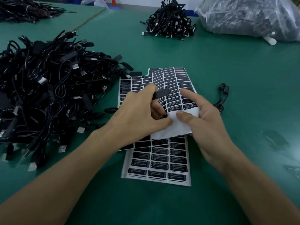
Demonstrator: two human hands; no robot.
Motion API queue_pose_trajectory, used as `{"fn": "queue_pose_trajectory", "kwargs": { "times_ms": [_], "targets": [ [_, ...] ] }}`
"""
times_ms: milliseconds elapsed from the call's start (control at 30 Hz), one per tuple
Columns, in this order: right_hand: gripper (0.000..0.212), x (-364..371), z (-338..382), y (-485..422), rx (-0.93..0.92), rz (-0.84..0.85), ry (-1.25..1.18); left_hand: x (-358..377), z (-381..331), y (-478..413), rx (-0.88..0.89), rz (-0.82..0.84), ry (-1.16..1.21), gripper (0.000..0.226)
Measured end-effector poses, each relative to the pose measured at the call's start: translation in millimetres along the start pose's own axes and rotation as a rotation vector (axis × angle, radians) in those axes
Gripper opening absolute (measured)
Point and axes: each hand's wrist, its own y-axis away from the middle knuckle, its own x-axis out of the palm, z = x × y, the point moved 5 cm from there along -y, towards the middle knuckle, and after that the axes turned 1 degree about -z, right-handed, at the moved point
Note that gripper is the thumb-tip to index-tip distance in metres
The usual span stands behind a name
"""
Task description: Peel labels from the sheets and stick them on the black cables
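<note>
Both hands meet over the label sheets near the middle of the green bench (243, 75). The left hand (139, 114) has its fingers curled round a flat black cable block (160, 94), which sticks out to the right from under its forefinger, just above the sheets. Its thumb lies against the white underside of a bent sheet (172, 129).

The right hand (206, 122) pinches that bent sheet: its thumb presses on the white back where the near edge is rolled up and over, and its forefinger lies stretched out on the printed side. The other fingers are tucked behind the paper and cannot be made out. The black labels (189, 103) on the bent sheet lie between the two hands, directly beside the cable block.

Under the hands, more sheets lie flat and overlapping. One stack (159, 164) reaches toward the near edge, and others (172, 77) fan out on the far side.

A big heap of black cables (48, 95) fills the left of the bench, touching the left edge of the sheets. A single cable (222, 98) lies just right of the right hand. A smaller heap (170, 21) sits far off, with a clear plastic bag (251, 17) of dark goods at the far right.
</note>
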Motion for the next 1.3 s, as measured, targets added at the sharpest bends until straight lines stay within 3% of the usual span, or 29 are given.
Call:
{"fn": "queue_pose_trajectory", "kwargs": {
  "times_ms": [300,1067,1300],
  "targets": [
    [0.043,2.0,2.0,3.7,0.024,-0.053,-0.004,2.0,-1.6,-0.2,0.038,-0.036,-0.031,0.042],
    [0.04,0.8,1.5,4.5,0.067,-0.105,-0.074,-5.2,1.3,-1.9,0.017,-0.159,-0.001,0.049],
    [0.042,5.2,4.3,6.0,0.042,-0.058,-0.047,-0.9,-1.0,0.6,0.021,-0.096,0.064,0.052]
  ]
}}
